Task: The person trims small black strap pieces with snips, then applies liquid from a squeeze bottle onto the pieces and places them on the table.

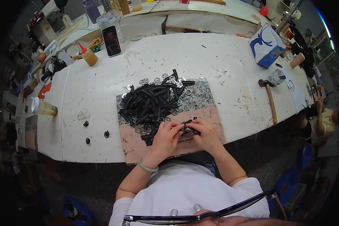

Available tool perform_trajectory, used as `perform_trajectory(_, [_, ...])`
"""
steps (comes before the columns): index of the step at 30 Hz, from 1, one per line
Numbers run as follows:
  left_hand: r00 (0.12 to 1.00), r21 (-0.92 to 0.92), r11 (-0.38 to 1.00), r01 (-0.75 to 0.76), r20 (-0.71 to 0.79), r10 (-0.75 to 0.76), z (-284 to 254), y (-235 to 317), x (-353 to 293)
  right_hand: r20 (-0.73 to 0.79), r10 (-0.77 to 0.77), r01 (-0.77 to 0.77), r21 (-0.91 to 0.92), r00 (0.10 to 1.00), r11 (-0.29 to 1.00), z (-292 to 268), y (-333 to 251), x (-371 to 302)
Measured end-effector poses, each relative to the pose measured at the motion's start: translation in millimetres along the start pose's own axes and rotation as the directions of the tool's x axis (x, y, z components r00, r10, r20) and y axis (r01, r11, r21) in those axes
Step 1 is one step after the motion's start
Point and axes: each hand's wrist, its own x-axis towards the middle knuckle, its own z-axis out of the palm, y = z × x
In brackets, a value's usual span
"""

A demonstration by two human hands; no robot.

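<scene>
My left hand (166,136) and my right hand (206,135) meet over the near part of a board. Between their pinched fingertips is a short black strap piece (191,129) with shiny metal on it; the fingers partly cover it. A heap of short black strap pieces (148,101) lies just beyond and to the left of my hands. Silvery metal buckles or rings (144,81) are scattered along the heap's edges. Beneath all this, the board has a speckled grey far part (201,94) and a pinkish near part (130,145).
Left on the white table (79,124) are a paper cup (44,107) and small black bits (106,134). A red-tipped glue bottle (89,56) and propped phone (111,41) stand far left. A hammer (270,101) and blue-white bag (266,45) are right. Another person (324,122) sits far right.
</scene>
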Motion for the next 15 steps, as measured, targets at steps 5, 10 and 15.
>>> perform_trajectory(5, [0.994,-0.337,0.936,0.101,-0.014,-0.112,-3,4,6,-0.027,-0.020,0.027,0.288,0.999,0.957,-6,-9,9])
perform_trajectory(10, [0.875,-0.716,0.552,0.427,0.174,-0.451,-15,16,-1,0.218,0.296,-0.355,0.740,0.930,0.571,-12,-23,11])
perform_trajectory(15, [0.803,-0.748,0.474,0.465,0.131,-0.582,-19,22,-12,0.190,0.252,-0.310,0.705,0.949,0.638,-10,-36,5])
